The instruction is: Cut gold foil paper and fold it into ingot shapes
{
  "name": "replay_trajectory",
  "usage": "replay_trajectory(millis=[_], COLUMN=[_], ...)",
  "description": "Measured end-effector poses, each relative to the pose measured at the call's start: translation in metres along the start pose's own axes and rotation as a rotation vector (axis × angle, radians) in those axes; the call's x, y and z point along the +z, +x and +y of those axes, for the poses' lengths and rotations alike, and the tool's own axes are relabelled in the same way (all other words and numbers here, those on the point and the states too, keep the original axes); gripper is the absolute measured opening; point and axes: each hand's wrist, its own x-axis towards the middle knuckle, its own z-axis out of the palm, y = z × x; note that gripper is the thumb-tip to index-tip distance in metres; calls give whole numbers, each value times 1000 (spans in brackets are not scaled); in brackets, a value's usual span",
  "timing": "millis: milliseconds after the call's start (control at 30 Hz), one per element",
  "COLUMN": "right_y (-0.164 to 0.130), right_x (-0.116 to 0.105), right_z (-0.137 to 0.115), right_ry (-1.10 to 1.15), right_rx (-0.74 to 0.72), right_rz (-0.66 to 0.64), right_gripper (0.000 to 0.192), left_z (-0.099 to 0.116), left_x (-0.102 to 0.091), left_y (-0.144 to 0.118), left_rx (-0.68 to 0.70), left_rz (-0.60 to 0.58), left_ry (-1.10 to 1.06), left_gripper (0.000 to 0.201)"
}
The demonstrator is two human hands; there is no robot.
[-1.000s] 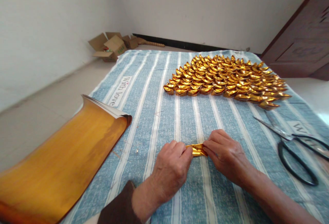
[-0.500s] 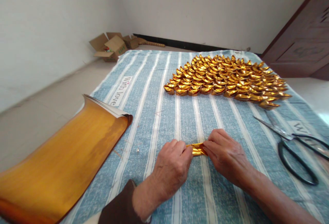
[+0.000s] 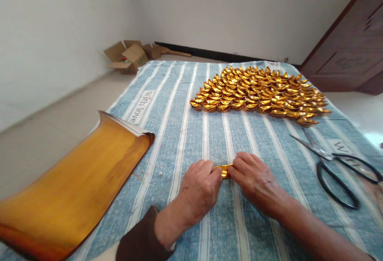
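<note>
One small piece of folded gold foil (image 3: 224, 171) is held by its two ends at the near middle of a blue-and-white striped cloth (image 3: 179, 117); whether the cloth is touched by it cannot be told. Its left end is pinched by the left hand (image 3: 200, 185), with the fingers curled in, and its right end is gripped in the same way by the right hand (image 3: 253, 181), so that only a short stretch is left uncovered between them. The left wrist is bordered by a dark sleeve (image 3: 143, 235). To the left, gold sheets (image 3: 77, 177) are stacked. Farther off, many boat-shaped gold pieces (image 3: 254, 95) are set close together. At the right, black-handled scissors (image 3: 326, 156) are laid, well apart from the foil
</note>
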Motion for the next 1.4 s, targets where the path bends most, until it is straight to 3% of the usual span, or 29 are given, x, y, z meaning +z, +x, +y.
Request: replay_trajectory(millis=[233,633,767,1100,1400], right_y=[-2,2,5,3,-2], right_x=[2,-3,-7,4,14], right_z=[3,-1,-2,-4,-11], right_ry=[-78,-14,28,88,131], right_rx=[-18,187,223,315,379], right_rz=[-46,-150,-182,-76,42], right_gripper=[19,21,22,25,18], left_z=[-1,-4,-4,-3,-4], left_x=[-2,-12,-13,-15,-16], left_y=[1,9,11,16,19], left_rx=[-10,-77,-102,-202,-216], left_rz=[-20,-149,-167,-284,-314], left_ry=[10,-112,-150,-172,-216], left_gripper=[26,14,20,20,18])
